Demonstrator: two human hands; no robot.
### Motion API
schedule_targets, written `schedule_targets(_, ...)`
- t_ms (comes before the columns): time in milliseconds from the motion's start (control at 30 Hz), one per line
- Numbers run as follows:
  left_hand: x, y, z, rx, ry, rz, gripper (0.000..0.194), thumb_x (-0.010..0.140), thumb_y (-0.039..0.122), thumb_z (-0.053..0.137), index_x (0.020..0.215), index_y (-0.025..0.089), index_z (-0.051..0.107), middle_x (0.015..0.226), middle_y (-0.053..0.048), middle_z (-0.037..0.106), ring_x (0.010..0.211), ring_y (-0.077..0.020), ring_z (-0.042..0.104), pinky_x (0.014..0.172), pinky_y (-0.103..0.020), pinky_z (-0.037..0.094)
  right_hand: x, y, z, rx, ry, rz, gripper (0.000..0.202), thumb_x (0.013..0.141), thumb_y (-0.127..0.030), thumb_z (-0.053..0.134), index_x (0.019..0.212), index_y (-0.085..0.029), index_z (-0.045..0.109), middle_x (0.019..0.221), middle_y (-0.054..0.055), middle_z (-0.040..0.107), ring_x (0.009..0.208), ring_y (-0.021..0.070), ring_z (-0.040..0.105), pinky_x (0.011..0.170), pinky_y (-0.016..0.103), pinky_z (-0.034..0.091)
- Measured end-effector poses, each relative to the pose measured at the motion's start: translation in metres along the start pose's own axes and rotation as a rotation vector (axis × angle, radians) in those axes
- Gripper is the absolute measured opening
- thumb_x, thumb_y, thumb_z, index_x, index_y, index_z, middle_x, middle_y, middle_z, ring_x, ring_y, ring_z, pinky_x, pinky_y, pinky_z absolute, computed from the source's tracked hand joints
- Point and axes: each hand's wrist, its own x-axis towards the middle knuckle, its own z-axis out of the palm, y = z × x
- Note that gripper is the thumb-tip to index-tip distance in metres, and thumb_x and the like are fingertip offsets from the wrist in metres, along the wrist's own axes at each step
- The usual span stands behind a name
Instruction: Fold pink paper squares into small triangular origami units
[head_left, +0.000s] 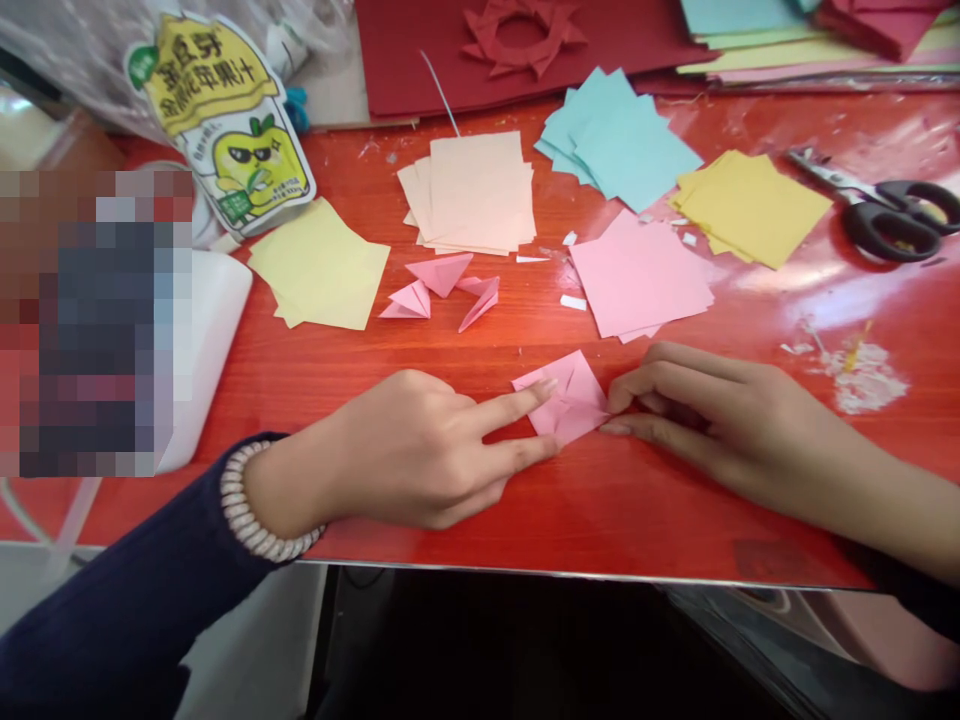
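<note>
A small square of pink origami paper (pixel 570 410) with folded flaps and creases lies near the table's front edge. My left hand (pixel 420 450) reaches over it from the left, with two outstretched, parted fingertips pressing on its surface. At the paper's right corner, my right hand (pixel 705 400) pinches the edge between thumb and fingers. Just beyond the left hand sit three folded pink paper pieces (pixel 442 275). A stack of pink paper squares (pixel 641 275) is behind the right hand.
Stacks of light yellow (pixel 322 265), peach (pixel 480 190), blue (pixel 626 140) and deep yellow paper (pixel 757 210) lie behind. Black-handled scissors (pixel 885 210) rest at right, above white scraps (pixel 866 378). A drink pouch (pixel 255 150) and red folded ring (pixel 521 35) sit further back.
</note>
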Motion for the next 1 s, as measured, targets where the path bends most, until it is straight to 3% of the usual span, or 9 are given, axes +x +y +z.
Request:
schedule_targets(233, -0.001, 0.0, 0.0, 0.004, -0.007, -0.005, 0.039, 0.087, 0.03, 0.04, 0.124, 0.028, 0.051, 0.139, -0.007, 0.041, 0.045, -0.0055, 0.048, 0.043, -0.025, 0.035, 0.002, 0.013, -0.009, -0.145, -0.089, -0.031, 0.02, 0.089, -0.031, 0.04, 0.083, -0.02, 0.055, 0.076, 0.004, 0.057, 0.057, 0.0145, 0.052, 0.051, 0.029, 0.039)
schedule_targets(333, -0.001, 0.0, 0.0, 0.003, -0.023, -0.004, 0.039, 0.087, 0.03, 0.04, 0.125, 0.028, 0.05, 0.14, -0.007, 0.038, 0.046, -0.0058, 0.049, 0.043, -0.024, 0.034, -0.001, 0.012, -0.013, -0.243, 0.017, -0.039, 0.019, 0.089, -0.025, 0.04, 0.092, -0.019, 0.058, 0.084, 0.008, 0.059, 0.064, 0.0162, 0.053, 0.052, 0.03, 0.04)
schedule_targets(433, -0.001, 0.0, 0.001, -0.007, -0.026, -0.005, 0.04, 0.087, 0.029, 0.039, 0.125, 0.027, 0.049, 0.142, -0.008, 0.037, 0.047, -0.0059, 0.05, 0.043, -0.025, 0.035, -0.004, 0.005, -0.015, -0.235, 0.132, -0.194, 0.021, 0.087, -0.02, 0.048, 0.105, -0.018, 0.058, 0.095, 0.01, 0.062, 0.083, 0.0178, 0.058, 0.068, 0.032, 0.046)
schedule_targets(500, -0.001, 0.0, 0.002, -0.017, -0.013, -0.008, 0.04, 0.087, 0.029, 0.039, 0.126, 0.027, 0.048, 0.141, -0.008, 0.038, 0.049, -0.0063, 0.051, 0.045, -0.025, 0.037, -0.008, 0.002, -0.013, -0.155, 0.091, -0.37, 0.027, 0.087, -0.021, 0.048, 0.113, -0.019, 0.056, 0.105, 0.009, 0.064, 0.099, 0.0173, 0.058, 0.083, 0.033, 0.047)
schedule_targets(567, -0.001, 0.0, 0.001, -0.029, -0.009, -0.009, 0.039, 0.088, 0.028, 0.039, 0.126, 0.027, 0.049, 0.139, -0.008, 0.041, 0.049, -0.0068, 0.052, 0.045, -0.025, 0.038, -0.013, 0.003, -0.009, -0.153, -0.029, -0.459, 0.035, 0.088, -0.018, 0.047, 0.122, -0.017, 0.051, 0.117, 0.008, 0.062, 0.117, 0.0189, 0.051, 0.097, 0.039, 0.043)
schedule_targets(667, 0.0, 0.001, -0.001, -0.043, -0.025, -0.017, 0.038, 0.088, 0.028, 0.037, 0.123, 0.027, 0.051, 0.138, -0.008, 0.042, 0.048, -0.0068, 0.052, 0.046, -0.025, 0.038, -0.022, 0.012, -0.005, -0.186, -0.127, -0.425, 0.044, 0.084, -0.021, 0.053, 0.127, -0.02, 0.048, 0.126, 0.005, 0.056, 0.123, 0.0234, 0.045, 0.105, 0.049, 0.034)
schedule_targets(733, -0.001, 0.001, -0.001, -0.053, -0.034, -0.023, 0.037, 0.089, 0.028, 0.036, 0.123, 0.027, 0.051, 0.14, -0.008, 0.039, 0.048, -0.0067, 0.051, 0.046, -0.025, 0.038, -0.025, 0.016, -0.007, -0.215, -0.073, -0.393, 0.039, 0.085, -0.022, 0.049, 0.125, -0.023, 0.051, 0.124, 0.002, 0.058, 0.124, 0.0248, 0.044, 0.106, 0.054, 0.028)
schedule_targets(833, -0.001, 0.0, 0.0, -0.023, 0.005, -0.017, 0.035, 0.09, 0.027, 0.037, 0.122, 0.027, 0.051, 0.139, -0.007, 0.04, 0.047, -0.0062, 0.05, 0.043, -0.025, 0.035, -0.022, 0.015, -0.012, -0.234, 0.022, -0.393, 0.034, 0.085, -0.02, 0.049, 0.118, -0.022, 0.056, 0.115, 0.003, 0.063, 0.119, 0.0247, 0.049, 0.103, 0.052, 0.033)
schedule_targets(1000, 0.002, -0.001, 0.008, 0.114, 0.148, 0.042, 0.032, 0.087, 0.012, 0.042, 0.117, 0.017, 0.053, 0.118, -0.006, 0.061, 0.054, -0.0081, 0.055, 0.042, -0.024, 0.036, -0.011, 0.002, -0.01, -0.343, 0.175, -0.436, 0.03, 0.084, -0.019, 0.055, 0.114, -0.018, 0.056, 0.107, 0.006, 0.067, 0.107, 0.0193, 0.059, 0.092, 0.038, 0.044)
